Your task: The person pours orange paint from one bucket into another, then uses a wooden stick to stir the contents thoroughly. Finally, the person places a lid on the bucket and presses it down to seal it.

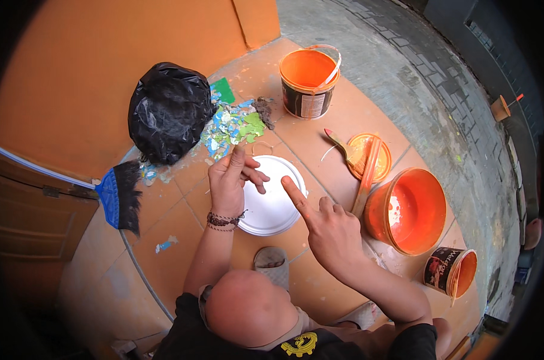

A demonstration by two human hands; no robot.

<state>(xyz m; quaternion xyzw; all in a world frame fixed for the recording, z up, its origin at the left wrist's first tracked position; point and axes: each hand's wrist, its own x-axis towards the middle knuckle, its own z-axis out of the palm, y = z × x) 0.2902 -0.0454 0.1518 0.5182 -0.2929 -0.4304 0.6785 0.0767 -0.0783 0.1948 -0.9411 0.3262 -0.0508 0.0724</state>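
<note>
My left hand [229, 180] is raised over the left edge of a round white lid [271, 210], its thumb up and its fingers loosely bent. Nothing shows in it. Over the lid's right side, my right hand [329, 231] stretches out its index finger, which has an orange stain; the other fingers curl in, and I see nothing held. Whether a bucket stands under the lid I cannot tell. Right of my right hand, an orange-smeared stick [368, 174] lies across a paint-covered round lid [381, 157]. A paintbrush [342, 146] rests against that lid's left edge.
Behind stands an orange paint bucket [310, 102] with its handle raised. To the right are an orange-coated tub [425, 210] and a small tipped paint can [449, 271]. A black plastic bag [170, 111], paint flakes [230, 126] and a blue broom [117, 195] lie left, near the orange wall [134, 36].
</note>
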